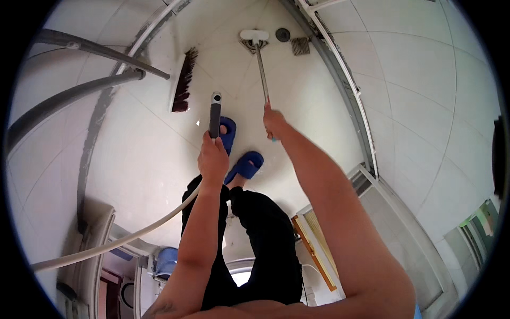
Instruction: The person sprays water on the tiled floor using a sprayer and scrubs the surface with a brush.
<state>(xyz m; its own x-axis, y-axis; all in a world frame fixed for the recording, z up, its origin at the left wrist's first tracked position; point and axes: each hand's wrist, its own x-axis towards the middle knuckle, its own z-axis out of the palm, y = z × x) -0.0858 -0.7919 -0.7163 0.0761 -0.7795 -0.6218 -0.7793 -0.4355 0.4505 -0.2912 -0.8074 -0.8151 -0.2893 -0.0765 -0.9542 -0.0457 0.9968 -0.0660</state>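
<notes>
My left hand point(213, 158) is closed round a grey spray nozzle point(215, 114), which points away from me, with a beige hose point(133, 236) trailing off to the lower left. The metal pole of a long-handled floor brush point(262, 72) is gripped in my right hand point(274, 122). Its white head point(254, 35) rests at a dark-edged floor drain point(261, 48) at the far side; the underside of the head is hidden. Whether water comes from the nozzle I cannot tell.
A broom point(184, 80) with dark red bristles lies left of the nozzle. A round black cover point(282, 35) and a square grate point(300, 46) are set by the drain. Grey pipes point(79, 87) run along the left wall. Blue slippers point(248, 165) are on my feet.
</notes>
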